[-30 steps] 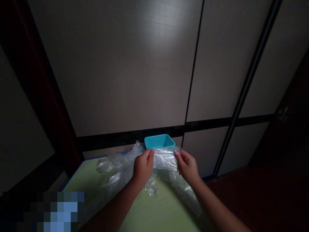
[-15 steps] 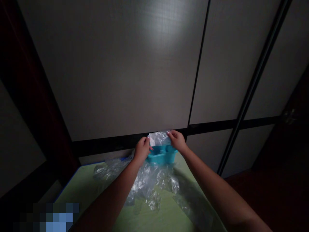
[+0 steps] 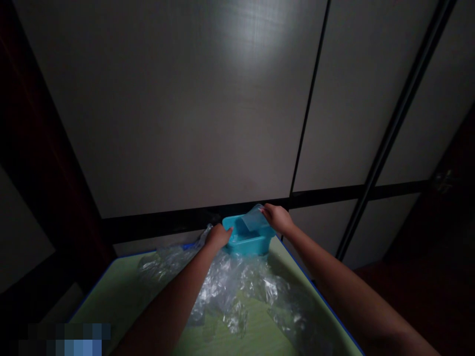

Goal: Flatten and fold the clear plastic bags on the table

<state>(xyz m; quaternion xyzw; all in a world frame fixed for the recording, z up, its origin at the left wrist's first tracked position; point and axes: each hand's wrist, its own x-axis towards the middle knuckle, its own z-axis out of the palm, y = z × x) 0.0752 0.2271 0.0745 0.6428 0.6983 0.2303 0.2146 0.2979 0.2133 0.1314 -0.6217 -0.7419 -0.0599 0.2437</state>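
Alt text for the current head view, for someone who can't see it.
A person's right hand holds a clear plastic piece over an open turquoise tub, with the left hand at the tub's left end. Crumpled clear plastic lies across a green table before pale panels.

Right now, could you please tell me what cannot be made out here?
In the head view:
Left hand: most fingers hidden by its own back; grip unclear.
Turquoise tub: floor partly hidden by its front wall and the plastic piece in the right hand.
Green table: near edge cut off by the picture's bottom.
Shiny handle: too small and dark for detail.
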